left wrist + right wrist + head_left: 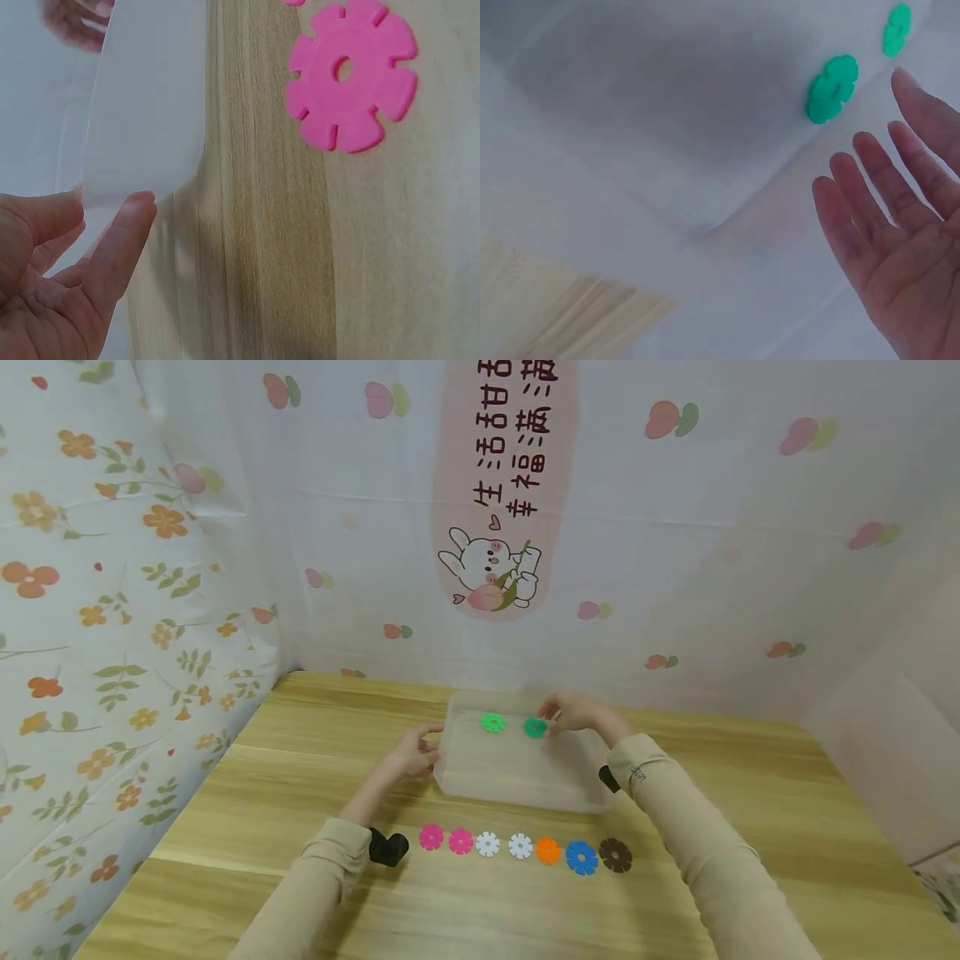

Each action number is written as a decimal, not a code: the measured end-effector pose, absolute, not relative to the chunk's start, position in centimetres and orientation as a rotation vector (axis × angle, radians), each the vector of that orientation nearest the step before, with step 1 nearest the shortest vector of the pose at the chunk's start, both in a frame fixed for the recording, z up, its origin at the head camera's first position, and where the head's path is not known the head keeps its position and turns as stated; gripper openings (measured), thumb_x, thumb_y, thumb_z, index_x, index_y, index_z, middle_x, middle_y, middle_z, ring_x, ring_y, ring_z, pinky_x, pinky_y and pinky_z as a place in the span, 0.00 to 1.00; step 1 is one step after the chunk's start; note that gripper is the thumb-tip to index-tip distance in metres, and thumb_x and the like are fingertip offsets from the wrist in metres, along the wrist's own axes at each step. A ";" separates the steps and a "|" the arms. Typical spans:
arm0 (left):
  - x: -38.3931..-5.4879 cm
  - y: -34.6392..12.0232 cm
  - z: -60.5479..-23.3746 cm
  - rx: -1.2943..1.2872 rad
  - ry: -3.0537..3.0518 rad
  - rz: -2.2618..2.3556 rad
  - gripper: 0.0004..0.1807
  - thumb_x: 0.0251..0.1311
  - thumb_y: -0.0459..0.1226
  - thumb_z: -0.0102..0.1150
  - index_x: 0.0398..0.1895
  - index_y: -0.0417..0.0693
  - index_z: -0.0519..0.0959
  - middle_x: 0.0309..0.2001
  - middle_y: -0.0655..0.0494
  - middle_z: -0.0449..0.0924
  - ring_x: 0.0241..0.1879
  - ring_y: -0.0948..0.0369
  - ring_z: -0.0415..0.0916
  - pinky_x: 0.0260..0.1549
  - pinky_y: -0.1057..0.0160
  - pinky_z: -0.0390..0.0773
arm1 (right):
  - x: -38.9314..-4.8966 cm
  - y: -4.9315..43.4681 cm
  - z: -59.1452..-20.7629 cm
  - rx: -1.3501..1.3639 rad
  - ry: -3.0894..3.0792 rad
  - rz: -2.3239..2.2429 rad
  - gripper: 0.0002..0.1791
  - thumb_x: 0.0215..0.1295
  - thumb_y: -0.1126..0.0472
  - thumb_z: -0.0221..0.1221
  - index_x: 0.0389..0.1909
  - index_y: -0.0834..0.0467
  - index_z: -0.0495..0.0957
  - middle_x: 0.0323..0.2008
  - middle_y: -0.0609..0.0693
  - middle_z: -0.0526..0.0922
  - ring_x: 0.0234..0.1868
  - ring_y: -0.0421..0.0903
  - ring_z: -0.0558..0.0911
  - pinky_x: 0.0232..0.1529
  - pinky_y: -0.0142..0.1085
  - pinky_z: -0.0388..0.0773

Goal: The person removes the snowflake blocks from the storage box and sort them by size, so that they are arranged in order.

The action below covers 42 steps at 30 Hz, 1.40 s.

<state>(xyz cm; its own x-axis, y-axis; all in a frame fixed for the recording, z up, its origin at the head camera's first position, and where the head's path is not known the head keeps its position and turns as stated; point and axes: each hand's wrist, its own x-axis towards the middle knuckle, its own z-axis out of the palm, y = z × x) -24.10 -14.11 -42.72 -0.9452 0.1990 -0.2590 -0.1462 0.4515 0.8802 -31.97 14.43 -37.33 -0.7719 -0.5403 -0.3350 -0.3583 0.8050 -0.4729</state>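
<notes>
A shallow translucent plastic box [517,799] stands on the table, with a light green notched disc [492,722] and a teal notched disc [535,727] inside near its far wall. My left hand [417,752] holds the box by its left end; in the left wrist view, thumb and fingers meet the wall [150,112] near a corner. Over the far right part of the box is my right hand [573,713], close to the teal disc. The right wrist view shows its fingers [889,180] extended, palm bare, beside the teal disc [832,88].
In front of the box lies a row of notched discs: pink ones [431,837], white ones [487,844], an orange one [548,850], a blue one [582,857] and a brown one [616,855]. A printed cloth [637,527] hangs behind the wooden table [750,827].
</notes>
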 end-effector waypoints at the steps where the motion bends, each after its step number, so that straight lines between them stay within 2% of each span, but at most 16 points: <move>1: -24.1 -14.1 -42.7 0.042 2.382 1.493 0.28 0.62 0.26 0.48 0.66 0.40 0.57 0.51 0.30 0.71 0.42 0.47 0.78 0.30 0.60 0.83 | -32.1 14.2 -37.4 -0.683 2.529 -0.505 0.24 0.56 0.66 0.61 0.53 0.71 0.69 0.54 0.66 0.73 0.56 0.62 0.71 0.54 0.46 0.74; 6: -24.1 -13.9 -42.7 0.037 2.393 1.502 0.28 0.62 0.26 0.49 0.66 0.40 0.58 0.50 0.31 0.72 0.42 0.46 0.78 0.30 0.58 0.83 | -32.7 13.0 -38.1 -0.675 2.554 -0.365 0.26 0.54 0.67 0.62 0.56 0.66 0.69 0.58 0.62 0.72 0.58 0.61 0.70 0.59 0.48 0.70; 13: -24.1 -13.9 -42.9 0.024 2.391 1.507 0.27 0.61 0.25 0.48 0.65 0.39 0.59 0.48 0.32 0.73 0.40 0.49 0.78 0.30 0.57 0.83 | -33.2 12.4 -39.9 -0.710 2.588 -0.206 0.26 0.54 0.66 0.63 0.56 0.62 0.70 0.57 0.59 0.73 0.61 0.56 0.68 0.62 0.47 0.66; 23: -24.1 -13.8 -42.9 -0.031 2.395 1.488 0.27 0.62 0.27 0.49 0.65 0.44 0.60 0.49 0.35 0.72 0.38 0.53 0.77 0.27 0.61 0.83 | -33.1 12.8 -40.4 -0.678 2.606 -0.241 0.20 0.53 0.66 0.64 0.48 0.61 0.74 0.48 0.58 0.77 0.51 0.53 0.74 0.53 0.44 0.74; 36: -24.0 -13.7 -42.8 -0.023 2.394 1.487 0.28 0.62 0.28 0.49 0.66 0.43 0.58 0.50 0.34 0.72 0.40 0.50 0.78 0.27 0.62 0.83 | -32.0 13.7 -40.0 -0.796 2.627 -0.427 0.16 0.49 0.71 0.65 0.40 0.64 0.75 0.41 0.60 0.79 0.44 0.53 0.77 0.45 0.40 0.78; 42: -24.0 -13.6 -42.7 -0.032 2.376 1.502 0.28 0.63 0.28 0.49 0.66 0.42 0.58 0.52 0.32 0.70 0.42 0.47 0.77 0.29 0.61 0.83 | -32.3 14.8 -39.9 -0.762 2.574 -0.582 0.16 0.50 0.71 0.65 0.40 0.65 0.75 0.41 0.64 0.79 0.45 0.56 0.78 0.44 0.42 0.79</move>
